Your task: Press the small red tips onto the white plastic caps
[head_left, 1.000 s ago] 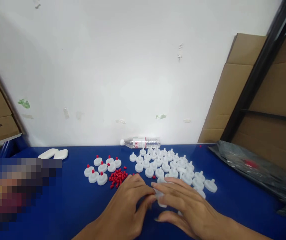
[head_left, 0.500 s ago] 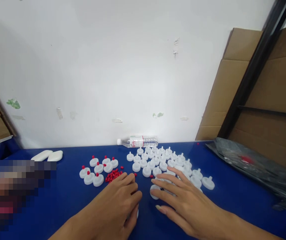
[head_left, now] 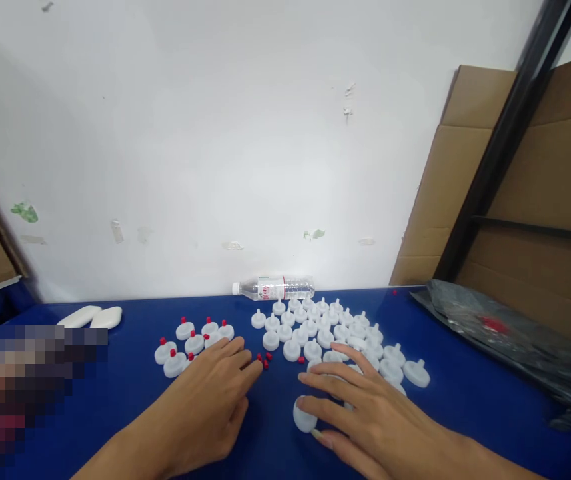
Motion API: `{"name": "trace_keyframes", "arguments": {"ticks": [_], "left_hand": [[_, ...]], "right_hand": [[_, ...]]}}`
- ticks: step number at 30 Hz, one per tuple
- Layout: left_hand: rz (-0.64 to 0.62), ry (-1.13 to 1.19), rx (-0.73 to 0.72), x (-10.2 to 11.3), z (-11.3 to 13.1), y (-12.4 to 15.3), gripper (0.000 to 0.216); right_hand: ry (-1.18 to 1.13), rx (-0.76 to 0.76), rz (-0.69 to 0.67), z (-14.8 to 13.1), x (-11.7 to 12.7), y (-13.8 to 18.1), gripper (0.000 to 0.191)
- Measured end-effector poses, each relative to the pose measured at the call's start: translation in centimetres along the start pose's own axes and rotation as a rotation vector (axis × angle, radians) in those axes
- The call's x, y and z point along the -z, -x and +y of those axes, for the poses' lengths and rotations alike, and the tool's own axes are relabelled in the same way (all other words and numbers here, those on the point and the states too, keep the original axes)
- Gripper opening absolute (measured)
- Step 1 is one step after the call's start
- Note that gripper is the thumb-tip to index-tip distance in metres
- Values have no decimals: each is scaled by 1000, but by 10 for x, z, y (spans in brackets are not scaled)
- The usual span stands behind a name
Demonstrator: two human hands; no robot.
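Observation:
My left hand (head_left: 210, 393) reaches over the near side of the capped white lids (head_left: 194, 343), which have small red caps on their spouts. Its fingers are bent together and the tips are hidden, so what they hold cannot be made out. A few loose red caps (head_left: 266, 365) lie just beyond its fingers. My right hand (head_left: 365, 407) has its index finger and thumb at the sides of a single white lid (head_left: 305, 415), its other fingers spread. Behind that hand stand several uncapped white lids (head_left: 310, 327) with bare spouts pointing up.
A clear plastic bottle (head_left: 275, 288) lies along the wall. Two smooth white objects (head_left: 106, 318) rest at the left rear of the blue table (head_left: 135, 393). Dark plastic bags (head_left: 505, 347) and cardboard (head_left: 455, 173) are at the right. A blurred-out area covers the left edge.
My left hand has shifted left, over part of the capped lids and most of the loose red caps. My right hand has drawn a white lid nearer, away from the group.

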State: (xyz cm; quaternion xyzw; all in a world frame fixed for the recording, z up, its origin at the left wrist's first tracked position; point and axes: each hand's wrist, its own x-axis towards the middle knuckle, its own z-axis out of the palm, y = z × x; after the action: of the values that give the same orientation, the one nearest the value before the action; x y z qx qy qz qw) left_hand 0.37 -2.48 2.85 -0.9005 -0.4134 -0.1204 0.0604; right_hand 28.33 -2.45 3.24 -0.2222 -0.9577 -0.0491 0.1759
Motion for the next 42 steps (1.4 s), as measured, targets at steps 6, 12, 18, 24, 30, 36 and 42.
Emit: {"name": "trace_keyframes", "arguments": {"ticks": [6,12,18,24,30,36,42], "left_hand": [[14,9,-58,-5,5,-2,19],[70,-76,48,-5,11,-6,21],[13,-238,66,-6,8,-7,23],[19,-300,10,-20,5,-7,18],[83,-198,-4,-21,3,-8,17],[322,303,-86,-15,21,-10,18],[328,479,-187,-21,39,-10,19]], "right_hand": [[-54,4,-67,0,-3,-2,26],[-90,-13,-103,0,-8,1,28],[-118,-15,-56,0,-13,5,24],[-119,13,-29,-1,-16,7,22],[-61,2,-27,-2,-18,8,26],[-11,27,22,1,-24,9,22],[25,64,70,1,-25,5,22]]}}
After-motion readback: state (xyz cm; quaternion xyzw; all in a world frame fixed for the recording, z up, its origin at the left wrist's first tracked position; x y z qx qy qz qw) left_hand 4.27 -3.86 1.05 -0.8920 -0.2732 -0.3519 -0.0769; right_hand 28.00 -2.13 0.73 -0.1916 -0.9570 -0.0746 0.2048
